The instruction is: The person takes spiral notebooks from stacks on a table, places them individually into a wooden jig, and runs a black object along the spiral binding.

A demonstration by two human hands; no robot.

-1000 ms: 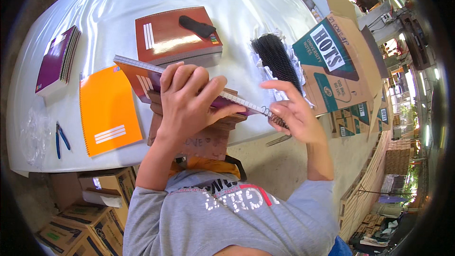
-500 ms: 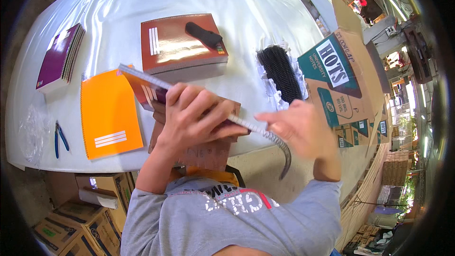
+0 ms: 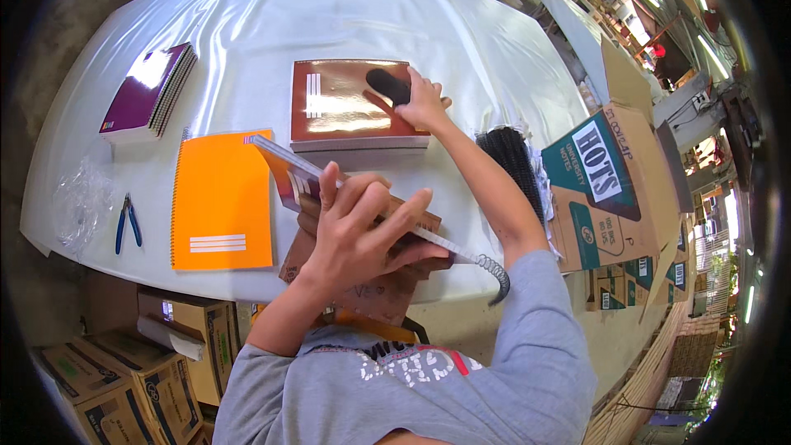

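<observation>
My left hand (image 3: 354,227) is closed around a thin notebook (image 3: 292,173), held tilted above the near table edge. A dark spiral coil (image 3: 494,276) runs along its bound edge, and the loose end curls out past the right corner. My right arm stretches forward to a stack of brown-covered notebooks (image 3: 346,128). There my right hand (image 3: 426,105) grips the right end of a black, rounded, elongated object (image 3: 386,85), whose dark reflection shows on the glossy cover. What kind of object it is I cannot make out.
An orange spiral notebook (image 3: 221,206), blue-handled cutters (image 3: 128,222), crumpled clear plastic (image 3: 82,206) and purple notebooks (image 3: 148,91) lie to the left. Black coils (image 3: 509,161) sit beside an open carton (image 3: 593,189) on the right. A brown cardboard piece (image 3: 375,292) is under the held notebook.
My right hand has left the coil end and moved forward onto the black object, which now appears slightly raised. The left hand still holds the notebook, its fingers more spread. The view has shifted.
</observation>
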